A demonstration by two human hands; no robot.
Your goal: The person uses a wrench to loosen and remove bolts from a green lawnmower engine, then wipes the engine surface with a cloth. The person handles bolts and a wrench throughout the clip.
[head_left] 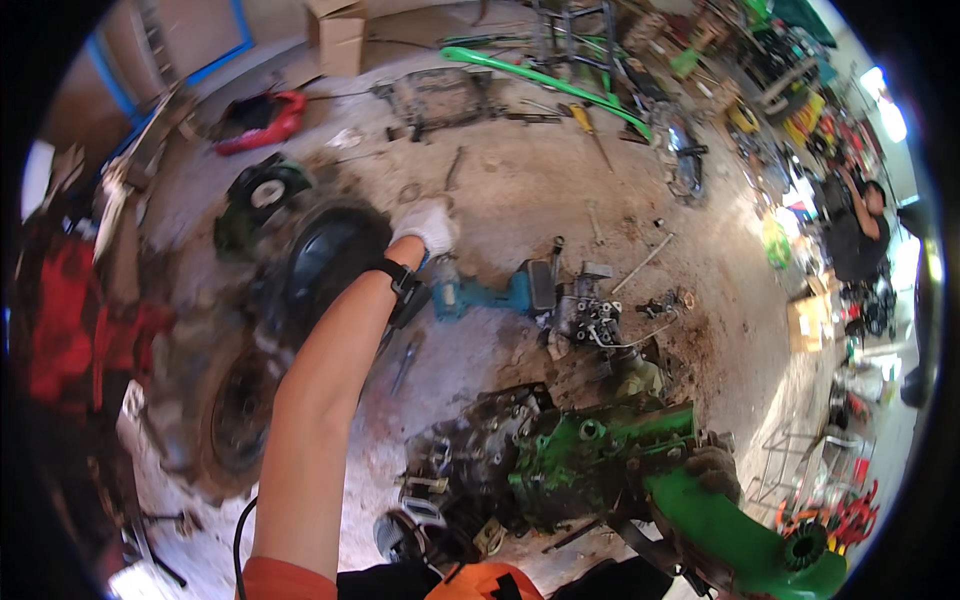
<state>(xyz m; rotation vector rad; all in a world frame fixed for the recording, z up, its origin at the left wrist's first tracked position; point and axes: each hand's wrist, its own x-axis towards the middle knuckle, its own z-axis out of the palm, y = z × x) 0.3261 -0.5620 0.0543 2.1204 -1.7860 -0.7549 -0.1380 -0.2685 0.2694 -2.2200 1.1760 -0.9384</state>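
My left hand (427, 226), in a white work glove, reaches forward over the workshop floor, a dark watch on its wrist. Its fingers are blurred, and I cannot make out whether they hold anything. Just beyond its wrist lies a blue cordless power tool (490, 296) with a dark battery end. Left of the hand is a large dark round wheel part (335, 245). A grimy metal block with several ports (590, 318) sits right of the power tool. My right hand is not in view. Close to my body stands a green, greasy machine housing (590, 455).
A big tyred wheel (235, 420) stands at the left. Farther off lie a long green bar (540, 75), a yellow-handled screwdriver (583, 120) and a red part (262, 122). A cardboard box (340, 40) stands behind. At far right is another person (857, 235) among clutter.
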